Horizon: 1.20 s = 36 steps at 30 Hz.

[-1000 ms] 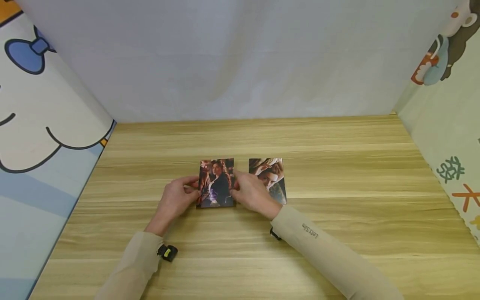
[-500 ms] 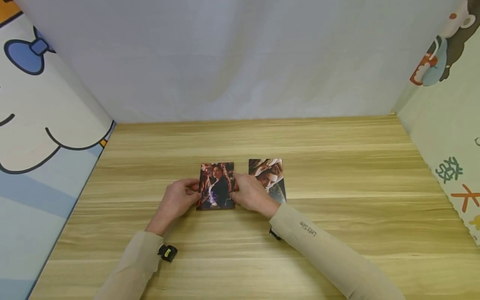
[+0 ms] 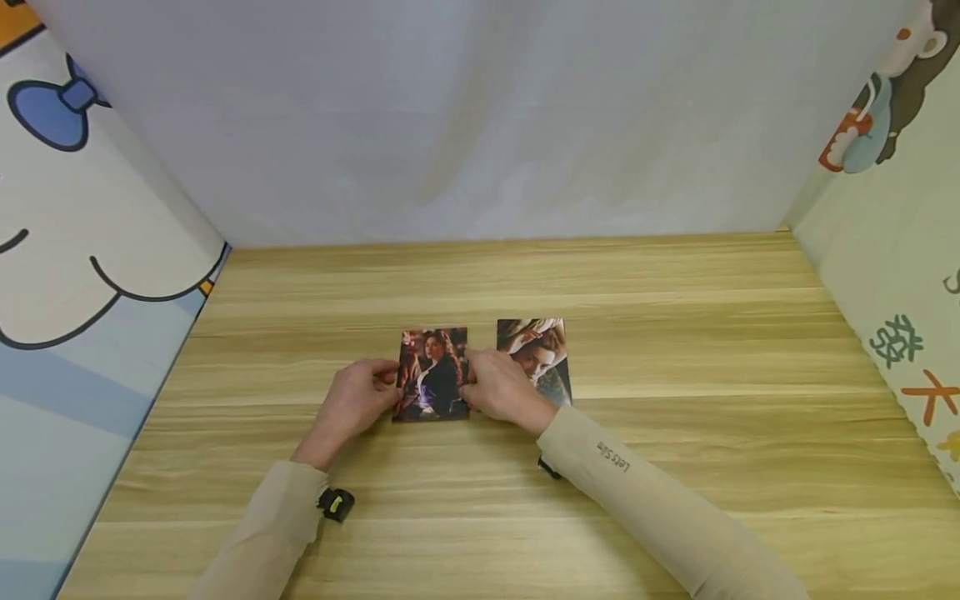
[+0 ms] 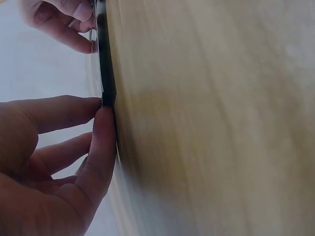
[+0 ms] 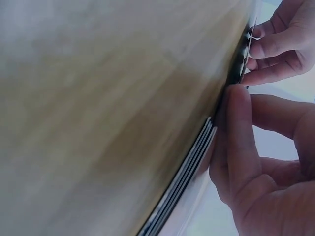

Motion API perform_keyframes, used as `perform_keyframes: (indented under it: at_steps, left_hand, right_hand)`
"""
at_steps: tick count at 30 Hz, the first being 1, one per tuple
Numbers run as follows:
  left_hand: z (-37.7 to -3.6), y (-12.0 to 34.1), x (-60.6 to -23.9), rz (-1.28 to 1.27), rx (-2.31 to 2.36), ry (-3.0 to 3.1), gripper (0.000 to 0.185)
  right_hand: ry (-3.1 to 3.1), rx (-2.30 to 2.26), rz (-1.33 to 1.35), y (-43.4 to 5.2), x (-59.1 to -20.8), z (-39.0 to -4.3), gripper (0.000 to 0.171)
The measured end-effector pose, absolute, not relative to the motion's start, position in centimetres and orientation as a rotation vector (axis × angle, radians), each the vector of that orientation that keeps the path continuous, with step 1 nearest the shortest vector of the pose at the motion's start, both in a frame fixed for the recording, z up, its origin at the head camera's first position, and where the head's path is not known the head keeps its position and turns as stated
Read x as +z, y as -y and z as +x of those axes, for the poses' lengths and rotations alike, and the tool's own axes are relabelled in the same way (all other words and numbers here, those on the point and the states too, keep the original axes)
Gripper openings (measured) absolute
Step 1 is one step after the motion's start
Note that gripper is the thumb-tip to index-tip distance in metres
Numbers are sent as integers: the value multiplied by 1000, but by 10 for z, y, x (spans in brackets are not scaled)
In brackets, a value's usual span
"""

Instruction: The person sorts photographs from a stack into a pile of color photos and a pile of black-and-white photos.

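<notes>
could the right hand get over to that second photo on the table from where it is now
Probably yes. The right hand pinches the photo stack, and the second photo lies flat right beside it, partly under that hand, with nothing between them.

The wooden table [image 3: 675,467] lies bare along its front edge and toward both side edges — open passage there. Near the middle, two photo cards [image 3: 534,358] lie side by side; padded walls [image 3: 82,275] close off the left, right and back edges.
</notes>
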<state>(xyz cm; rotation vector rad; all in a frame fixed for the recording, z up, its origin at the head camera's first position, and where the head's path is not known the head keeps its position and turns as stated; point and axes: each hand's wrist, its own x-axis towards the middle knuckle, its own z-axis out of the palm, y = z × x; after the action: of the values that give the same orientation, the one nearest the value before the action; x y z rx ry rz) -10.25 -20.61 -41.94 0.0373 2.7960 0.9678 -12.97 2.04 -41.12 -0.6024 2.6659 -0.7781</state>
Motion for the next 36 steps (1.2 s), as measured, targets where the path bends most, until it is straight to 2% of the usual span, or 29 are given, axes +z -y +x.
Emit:
perform_keyframes:
  at_steps: [2, 12, 15, 20, 29, 36]
  left_hand:
    - [-103, 206, -419, 42, 951, -2803, 44]
    - [-100, 204, -417, 11, 974, -2831, 50]
    - [-96, 203, -416, -24, 1023, -2828, 53]
    - [-91, 199, -414, -60, 1081, -2863, 55]
    - [-82, 187, -410, -41, 1178, -2974, 53]
    - [-76, 167, -405, 81, 1287, -3042, 51]
  right_hand:
    - [-2667, -775, -606, -20, -411, -130, 11]
    - [-2619, -900, -617, -24, -410, -128, 25]
    - [-2594, -958, -590, -28, -408, -123, 20]
    - [-2580, -1024, -531, -35, -402, -116, 64]
    - [-2675, -1097, -587, -50, -396, -108, 59]
    - [-2694, -1178, -614, -71, -388, -100, 57]
